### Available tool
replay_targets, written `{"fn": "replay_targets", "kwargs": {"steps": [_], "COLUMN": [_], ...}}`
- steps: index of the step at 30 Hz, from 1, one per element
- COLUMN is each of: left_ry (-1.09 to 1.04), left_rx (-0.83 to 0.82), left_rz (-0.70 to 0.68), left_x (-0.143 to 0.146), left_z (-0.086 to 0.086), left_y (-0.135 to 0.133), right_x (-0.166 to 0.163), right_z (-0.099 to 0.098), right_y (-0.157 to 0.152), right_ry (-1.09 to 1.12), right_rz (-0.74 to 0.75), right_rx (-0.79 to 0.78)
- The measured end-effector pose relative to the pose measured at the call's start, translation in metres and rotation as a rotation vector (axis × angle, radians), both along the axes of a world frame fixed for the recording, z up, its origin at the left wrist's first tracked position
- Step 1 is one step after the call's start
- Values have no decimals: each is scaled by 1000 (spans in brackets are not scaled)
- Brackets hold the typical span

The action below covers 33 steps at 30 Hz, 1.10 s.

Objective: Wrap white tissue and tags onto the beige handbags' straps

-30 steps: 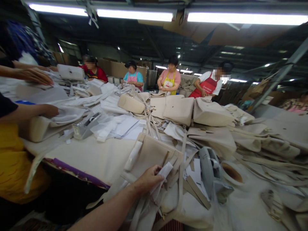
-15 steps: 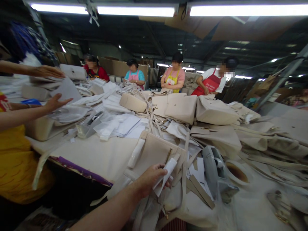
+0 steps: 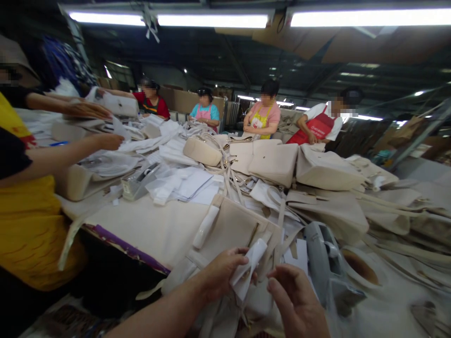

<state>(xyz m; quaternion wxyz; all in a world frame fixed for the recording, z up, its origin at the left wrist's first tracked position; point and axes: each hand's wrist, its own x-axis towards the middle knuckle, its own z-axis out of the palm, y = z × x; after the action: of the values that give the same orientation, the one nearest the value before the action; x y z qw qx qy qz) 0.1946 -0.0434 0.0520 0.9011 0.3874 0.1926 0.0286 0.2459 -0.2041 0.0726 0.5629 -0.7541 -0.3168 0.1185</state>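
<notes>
My left hand is closed around a white-wrapped strip, seemingly a strap or handle in white wrapping; its loose end hangs below my fingers. Beneath it lies a beige handbag with a second white-wrapped piece along its left side and a zip showing. My right hand is just to the right, fingers curved and apart, with nothing visible in it. Beyond my right hand stands a grey tape dispenser, beside a large tape roll.
Beige bags are heaped across the table's middle and right. White paper sheets and another tape dispenser lie left of centre. At left, a co-worker's arms reach over bags. Several people stand behind the table.
My right hand has come into view from below, near the wrapped strip. My left hand still grips it. The camera view has shifted slightly, and the left co-worker's hands have moved.
</notes>
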Motion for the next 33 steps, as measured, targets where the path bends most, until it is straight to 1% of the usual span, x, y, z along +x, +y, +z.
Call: {"fn": "replay_targets", "kwargs": {"steps": [2, 4, 7, 9, 12, 14, 16, 21, 23, 26, 28, 30, 31, 33], "left_ry": [0, 3, 3, 5, 17, 23, 10, -8, 19, 36, 42, 55, 63, 73], "left_rx": [-19, 2, 41, 84, 193, 229, 227, 239, 216, 159, 157, 183, 203, 252], "left_rz": [10, 40, 63, 63, 60, 61, 69, 108, 126, 114, 106, 103, 97, 70], "left_x": [1, 5, 9, 9, 7, 7, 9, 22, 26, 28, 27, 23, 21, 18], "left_z": [-4, -10, -18, -20, -21, -22, -24, -28, -27, -23, -22, -20, -20, -18], "left_y": [-1, -3, -8, -10, -10, -10, -10, -13, -14, -14, -13, -12, -12, -12], "right_x": [5, 2, -6, -5, 3, 10, 14, 19, 23, 29, 31, 32, 32, 29], "right_z": [-16, -37, -62, -71, -72, -69, -66, -62, -58, -51, -49, -50, -50, -52], "right_y": [13, 22, 30, 33, 34, 35, 36, 37, 37, 36, 34, 31, 29, 25], "right_ry": [42, 24, -112, -228, -406, -514, -603, -765, -753, -624, -505, -376, -309, -187], "right_rz": [-70, -144, -242, -300, -312, -308, -301, -296, -290, -259, -201, -152, -145, -182], "right_rx": [-77, -103, -135, -197, -342, -415, -454, -481, -490, -478, -416, -319, -273, -204]}}
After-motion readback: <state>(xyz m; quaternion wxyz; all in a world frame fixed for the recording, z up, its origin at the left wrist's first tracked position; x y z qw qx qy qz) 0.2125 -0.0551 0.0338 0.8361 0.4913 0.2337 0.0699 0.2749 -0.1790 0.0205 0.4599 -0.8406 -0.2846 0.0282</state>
